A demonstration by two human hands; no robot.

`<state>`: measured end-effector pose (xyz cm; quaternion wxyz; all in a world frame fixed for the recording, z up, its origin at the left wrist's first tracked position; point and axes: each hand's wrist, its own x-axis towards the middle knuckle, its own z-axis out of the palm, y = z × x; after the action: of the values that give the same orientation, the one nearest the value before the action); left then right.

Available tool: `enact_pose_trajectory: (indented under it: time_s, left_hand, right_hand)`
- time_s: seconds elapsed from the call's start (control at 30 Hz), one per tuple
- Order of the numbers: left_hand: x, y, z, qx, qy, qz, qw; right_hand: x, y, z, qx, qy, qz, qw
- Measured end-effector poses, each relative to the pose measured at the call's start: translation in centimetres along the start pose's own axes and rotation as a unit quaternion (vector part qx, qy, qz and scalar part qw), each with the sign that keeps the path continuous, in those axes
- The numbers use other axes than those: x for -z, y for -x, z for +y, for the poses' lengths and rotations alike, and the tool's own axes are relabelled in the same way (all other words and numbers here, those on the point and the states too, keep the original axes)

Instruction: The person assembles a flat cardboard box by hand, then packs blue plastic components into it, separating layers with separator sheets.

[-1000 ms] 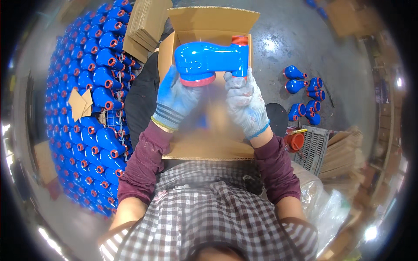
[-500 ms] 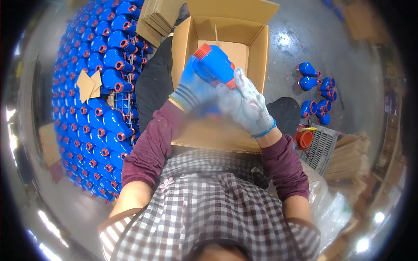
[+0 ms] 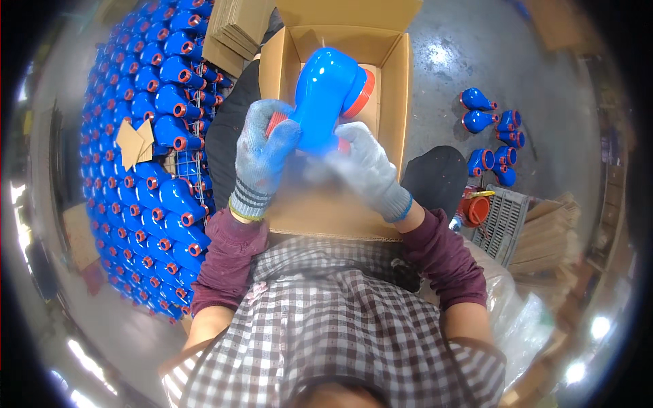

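Observation:
A glossy blue pipe fitting (image 3: 325, 88) with red threaded ends is held up over an open cardboard box (image 3: 403, 102). My left hand (image 3: 262, 146), in a grey knit glove, is closed round its left lower part, beside a red threaded end. At the lower right of the fitting, my gloved right hand (image 3: 367, 166) grips near another red end; its fingertips are partly smeared by motion. The wide red-ringed opening of the fitting points to the right. A blurred patch hides the near part of the box below my hands.
Many blue fittings with red ends are stacked on a wire rack (image 3: 185, 163) at left, with cardboard pieces (image 3: 136, 143) on them. Flat cartons (image 3: 238, 27) stand behind. Several loose fittings (image 3: 480, 121) lie on the right floor, near a grey crate (image 3: 503, 217) and red container (image 3: 476, 209).
The fitting has been turned in my hands, its large rounded body now up and its wide end facing right. My left hand has shifted left and lower.

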<state>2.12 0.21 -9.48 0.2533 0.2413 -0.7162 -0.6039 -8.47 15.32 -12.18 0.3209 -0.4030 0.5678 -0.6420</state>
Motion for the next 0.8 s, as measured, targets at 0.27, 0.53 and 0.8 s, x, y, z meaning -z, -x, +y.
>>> enact_pose_trajectory:
  time_s: [0.27,0.53,0.8]
  left_hand:
    - [0.3,0.6,-0.3,-0.035,0.017,-0.003,0.999]
    - [1.4,1.0,2.2,-0.333,-0.408,-0.174,0.832]
    - [2.9,1.2,0.1,-0.458,-0.454,-0.211,0.734]
  right_hand:
    - [-0.3,0.6,0.5,0.054,0.129,0.016,0.990]
    - [3.1,-2.8,0.0,-0.246,-0.591,0.064,0.766]
    - [3.1,-4.0,2.4,-0.315,-0.366,0.223,0.847]
